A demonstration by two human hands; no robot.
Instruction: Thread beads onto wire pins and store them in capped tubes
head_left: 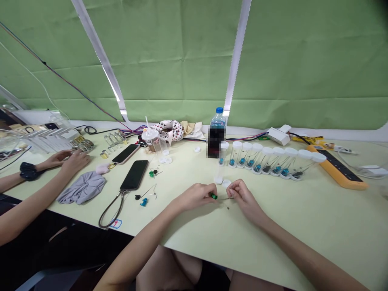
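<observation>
Between the fingertips of my left hand [198, 197] is a small green piece [214, 196], its far side hidden by the fingers. My right hand [242, 198] pinches a thin metal rod [226, 198] that points toward the green piece; I cannot tell whether the two touch. Just below the rod a tiny dark bit [228, 208] lies on the table. Beyond my hands lie a clear tube [218, 174] and a white cap [226, 183]. Left of my hands are a blue piece [144, 202], a bent wire with a black knob [138, 197], and green and black parts [152, 173].
A row of several white-capped tubes [266, 159] with blue and dark pieces leans behind my right hand. An orange power strip [342, 167] is at right, a bottle [218, 117] at back. Phones [134, 175] and a grey scrunchie [82, 188] lie left, near another person's hands [74, 161].
</observation>
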